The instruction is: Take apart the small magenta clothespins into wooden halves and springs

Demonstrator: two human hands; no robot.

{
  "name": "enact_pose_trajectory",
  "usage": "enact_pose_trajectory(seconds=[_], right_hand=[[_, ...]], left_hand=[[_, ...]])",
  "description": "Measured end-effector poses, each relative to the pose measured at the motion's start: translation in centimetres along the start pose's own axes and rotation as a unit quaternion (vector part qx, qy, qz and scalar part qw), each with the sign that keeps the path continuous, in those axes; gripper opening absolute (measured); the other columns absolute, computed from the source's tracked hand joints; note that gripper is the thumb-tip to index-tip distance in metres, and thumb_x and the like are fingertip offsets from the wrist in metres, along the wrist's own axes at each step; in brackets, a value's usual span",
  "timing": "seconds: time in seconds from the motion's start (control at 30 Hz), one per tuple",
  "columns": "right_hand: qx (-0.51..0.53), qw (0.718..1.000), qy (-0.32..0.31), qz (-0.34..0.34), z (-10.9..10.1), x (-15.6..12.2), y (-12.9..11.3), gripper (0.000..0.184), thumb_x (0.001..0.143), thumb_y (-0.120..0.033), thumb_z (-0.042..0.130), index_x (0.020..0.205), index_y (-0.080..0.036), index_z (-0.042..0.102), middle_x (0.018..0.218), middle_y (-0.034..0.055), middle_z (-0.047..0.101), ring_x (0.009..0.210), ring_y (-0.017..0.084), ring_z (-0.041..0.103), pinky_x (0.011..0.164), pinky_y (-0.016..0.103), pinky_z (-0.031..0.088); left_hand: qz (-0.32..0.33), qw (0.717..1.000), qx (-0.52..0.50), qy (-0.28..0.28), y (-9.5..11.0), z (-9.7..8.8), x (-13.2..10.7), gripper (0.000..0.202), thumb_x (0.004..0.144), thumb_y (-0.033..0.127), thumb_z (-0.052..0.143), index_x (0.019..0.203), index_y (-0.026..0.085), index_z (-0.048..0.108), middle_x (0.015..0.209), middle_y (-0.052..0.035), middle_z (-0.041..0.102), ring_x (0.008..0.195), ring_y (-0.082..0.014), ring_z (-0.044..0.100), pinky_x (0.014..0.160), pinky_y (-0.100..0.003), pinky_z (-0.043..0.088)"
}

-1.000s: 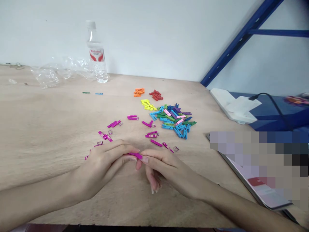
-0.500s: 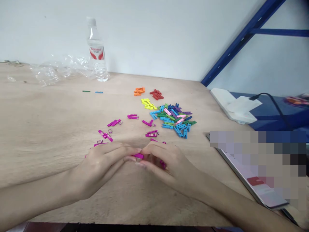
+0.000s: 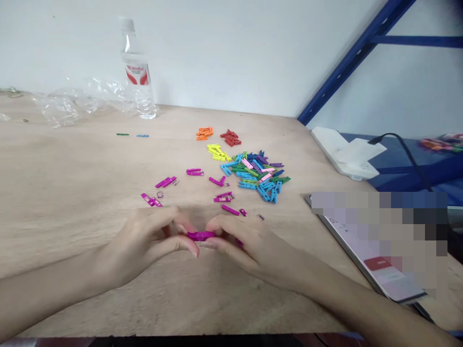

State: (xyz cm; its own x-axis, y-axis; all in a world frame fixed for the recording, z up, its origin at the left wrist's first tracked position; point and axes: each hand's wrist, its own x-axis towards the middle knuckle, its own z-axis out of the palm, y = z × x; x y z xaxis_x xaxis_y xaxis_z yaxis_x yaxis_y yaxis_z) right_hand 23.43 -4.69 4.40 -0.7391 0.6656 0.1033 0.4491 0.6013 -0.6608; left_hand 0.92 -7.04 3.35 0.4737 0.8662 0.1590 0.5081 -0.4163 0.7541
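A magenta clothespin (image 3: 201, 236) is held level between my hands, just above the tabletop. My left hand (image 3: 152, 241) has its index finger at the left end, with the thumb bent just below. My right hand (image 3: 249, 241) pinches the right end between thumb and index finger. Another magenta piece (image 3: 239, 243) shows partly inside the curl of my right fingers. Beyond my hands lie loose magenta clothespin halves (image 3: 230, 210), paired magenta halves (image 3: 165, 182) and small metal springs (image 3: 160, 194). My fingers hide part of the held clothespin.
A mixed pile of clothespins (image 3: 258, 176) lies right of centre, behind yellow clothespins (image 3: 218, 153), orange ones (image 3: 204, 133) and red ones (image 3: 230, 138) farther back. A water bottle (image 3: 139, 77) and clear plastic wrap (image 3: 83, 99) stand at the back left. A tablet-like device (image 3: 361, 255) lies at right.
My left thumb and index finger have spread apart, baring more of the magenta clothespin. My right hand keeps its pinch. The whole view has shifted slightly.
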Motion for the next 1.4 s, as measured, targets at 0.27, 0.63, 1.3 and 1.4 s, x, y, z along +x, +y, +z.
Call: enact_pose_trajectory(seconds=[0.27,0.63,1.3,1.4], right_hand=[[0.017,1.0,0.017,-0.017,-0.1,0.0,-0.1,0.011,0.091,-0.021,0.049,0.082,-0.017,0.054,0.064,-0.0049,0.05,0.058,0.008,0.044,0.056,0.021,0.033],[-0.043,0.997,0.042,-0.056,0.5,-0.6,-0.5,0.014,0.092,-0.021,0.046,0.083,-0.017,0.057,0.072,0.0003,0.06,0.063,0.011,0.053,0.059,0.023,0.04],[-0.105,0.979,0.135,-0.113,1.3,-0.4,1.1,0.017,0.091,-0.019,0.049,0.102,-0.016,0.062,0.086,0.005,0.068,0.08,0.014,0.063,0.073,0.026,0.052],[-0.109,0.979,0.135,-0.108,1.6,-0.4,1.1,0.02,0.092,-0.017,0.048,0.104,-0.016,0.062,0.086,0.006,0.067,0.081,0.015,0.063,0.074,0.028,0.053]], left_hand=[[-0.056,0.996,-0.076,0.002,-0.5,0.7,0.1,0.008,0.086,0.024,0.059,0.083,0.02,0.065,0.079,0.0009,0.069,0.071,-0.0122,0.064,0.064,-0.021,0.051],[-0.002,0.999,0.028,0.033,0.1,0.7,-0.7,0.013,0.09,0.025,0.052,0.089,0.021,0.064,0.083,-0.0004,0.069,0.076,-0.0144,0.064,0.066,-0.025,0.05],[-0.143,0.911,-0.353,-0.159,-0.3,0.4,1.2,0.025,0.09,0.033,0.052,0.089,0.014,0.069,0.09,-0.0084,0.072,0.078,-0.0177,0.07,0.067,-0.027,0.059],[-0.15,0.911,-0.35,-0.161,-0.3,0.3,1.1,0.024,0.089,0.033,0.054,0.087,0.016,0.07,0.086,-0.0075,0.073,0.077,-0.0175,0.071,0.069,-0.027,0.059]])
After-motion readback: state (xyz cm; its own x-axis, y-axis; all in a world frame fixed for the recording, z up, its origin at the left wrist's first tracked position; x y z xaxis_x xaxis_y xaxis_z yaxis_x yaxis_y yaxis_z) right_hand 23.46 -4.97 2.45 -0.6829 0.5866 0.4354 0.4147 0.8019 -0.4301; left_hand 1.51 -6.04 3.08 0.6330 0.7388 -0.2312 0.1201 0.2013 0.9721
